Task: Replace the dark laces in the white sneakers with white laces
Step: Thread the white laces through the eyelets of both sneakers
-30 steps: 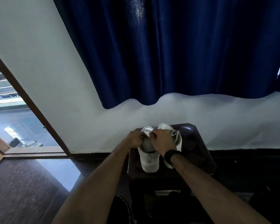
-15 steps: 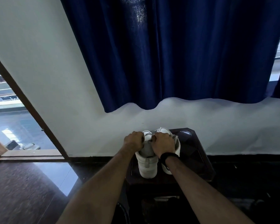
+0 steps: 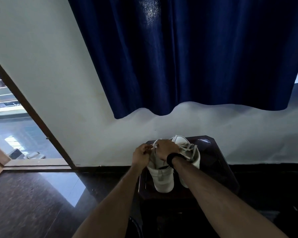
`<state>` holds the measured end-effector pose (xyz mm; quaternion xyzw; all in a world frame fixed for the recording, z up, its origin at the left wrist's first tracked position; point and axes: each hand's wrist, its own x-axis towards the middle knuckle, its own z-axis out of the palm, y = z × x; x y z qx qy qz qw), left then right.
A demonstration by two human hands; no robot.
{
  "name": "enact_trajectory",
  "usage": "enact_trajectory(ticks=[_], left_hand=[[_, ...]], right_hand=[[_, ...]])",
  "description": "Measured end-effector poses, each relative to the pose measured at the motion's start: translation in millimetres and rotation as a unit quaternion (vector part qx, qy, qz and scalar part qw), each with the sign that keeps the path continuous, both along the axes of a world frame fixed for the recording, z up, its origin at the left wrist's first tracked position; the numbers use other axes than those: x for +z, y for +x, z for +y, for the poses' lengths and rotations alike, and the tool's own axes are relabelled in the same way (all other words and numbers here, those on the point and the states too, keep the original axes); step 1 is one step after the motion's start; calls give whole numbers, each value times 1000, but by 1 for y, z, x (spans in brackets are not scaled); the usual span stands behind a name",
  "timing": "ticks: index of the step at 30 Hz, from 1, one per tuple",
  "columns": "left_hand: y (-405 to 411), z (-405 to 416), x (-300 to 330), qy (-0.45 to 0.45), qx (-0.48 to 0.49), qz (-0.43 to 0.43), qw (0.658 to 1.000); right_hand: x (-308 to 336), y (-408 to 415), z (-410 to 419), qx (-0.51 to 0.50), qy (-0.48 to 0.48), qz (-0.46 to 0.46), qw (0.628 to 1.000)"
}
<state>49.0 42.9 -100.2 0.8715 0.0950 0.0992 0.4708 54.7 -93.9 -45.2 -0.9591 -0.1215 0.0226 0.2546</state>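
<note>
two sneakers [image 3: 162,177] (white), two hands [image 3: 141,156], one stool [image 3: 218,160]

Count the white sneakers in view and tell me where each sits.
2. The left sneaker stands on the dark stand under both hands; the right sneaker stands beside it, partly behind the right forearm.

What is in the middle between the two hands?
In the head view, a thin white lace runs between the left hand and right hand, above the near white sneaker on the dark wooden stool.
</note>
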Motion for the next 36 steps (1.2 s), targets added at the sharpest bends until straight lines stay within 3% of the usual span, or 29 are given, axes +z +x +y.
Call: enact_trajectory(ticks=[6,14,20,29,34,36], left_hand=[[-1,1,-14,-22,21,-41,999],[-2,-2,-22,-57,16,-81,995],[-3,-2,-24,-53,18,-88,995],[-3,2,-15,44,15,-31,998],[-1,3,-22,-37,23,-16,999],[-3,3,-26,-72,28,-18,997]], right_hand=[[-17,7,9,30,-8,-5,1000],[-30,8,9,-67,-44,-72,994],[-33,9,7,-42,-49,-73,995],[-34,14,4,-47,-4,-8,999],[-32,18,0,-42,57,30,997],[-29,19,-2,-73,128,60,987]])
